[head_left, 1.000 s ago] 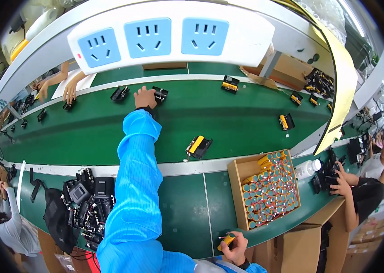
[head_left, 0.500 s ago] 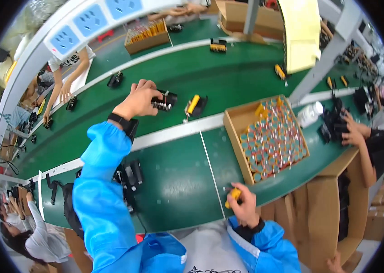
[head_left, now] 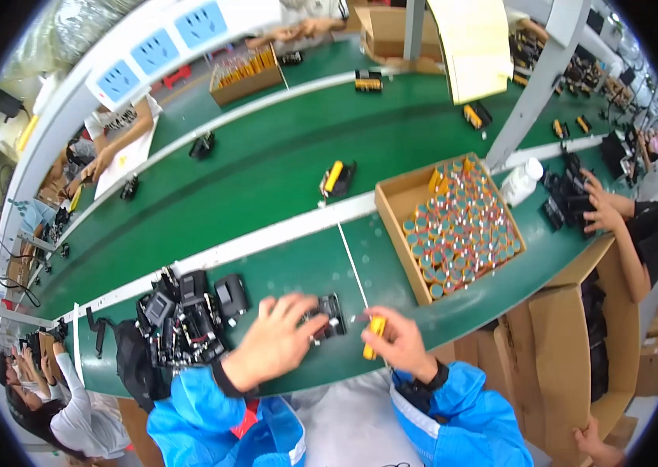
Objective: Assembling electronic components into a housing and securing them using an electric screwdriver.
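The right hand (head_left: 403, 342) is holding a yellow battery pack (head_left: 374, 337), its grip pinching the pack between thumb and fingers, just over the near edge of the tabletop (head_left: 282, 272). The left hand (head_left: 274, 338) is touching the left side of an open black housing (head_left: 332, 315), which is lying between the two hands, near that same edge. Its fingers are reaching over the housing; whether this grip is pinching it or only resting there, I cannot tell.

Pack and housing are staying separate, and the housing is showing no yellow inside, so this pair is looking unfinished. On the green belt (head_left: 259, 163), an open unit with a yellow pack (head_left: 337, 179) is lying beyond the tabletop's far edge, and more such units are lying farther off. Much is seemingly remaining: a heap of black housings (head_left: 189, 319) is covering the left part of the tabletop, and a cardboard tray (head_left: 399, 245) full of packs is occupying the right part, reaching the white rail (head_left: 267, 235) along the far edge.

A white bottle (head_left: 521, 182) is standing right of the tray, and a co-worker's hands (head_left: 603, 206) are handling black parts toward the right end. Below the near edge, an open carton (head_left: 559, 342) is standing; a power strip (head_left: 151, 51) is hanging above the belt.
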Tool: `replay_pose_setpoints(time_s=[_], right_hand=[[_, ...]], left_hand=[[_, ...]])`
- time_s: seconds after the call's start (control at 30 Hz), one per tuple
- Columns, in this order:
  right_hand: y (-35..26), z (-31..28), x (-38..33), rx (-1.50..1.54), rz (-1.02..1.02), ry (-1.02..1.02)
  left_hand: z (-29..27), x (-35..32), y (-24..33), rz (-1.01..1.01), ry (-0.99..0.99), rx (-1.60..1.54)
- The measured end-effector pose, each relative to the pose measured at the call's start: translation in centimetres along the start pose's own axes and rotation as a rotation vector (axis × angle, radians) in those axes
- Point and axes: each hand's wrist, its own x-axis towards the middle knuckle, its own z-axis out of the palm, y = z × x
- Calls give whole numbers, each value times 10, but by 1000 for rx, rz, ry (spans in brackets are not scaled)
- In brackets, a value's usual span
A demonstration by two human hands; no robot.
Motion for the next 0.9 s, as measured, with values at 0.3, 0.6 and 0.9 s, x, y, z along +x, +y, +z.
replay_pose_setpoints(time_s=[0.3,0.6,0.9], right_hand=[[-26,26,2,-69,-196,-293],[-13,12,-9,187,-50,-247],[0,-4,-11,177,20,-391]], left_hand=[[30,-25,38,-126,421,-285],[40,-7,35,36,400,-472],[45,5,28,-43,291,-420]])
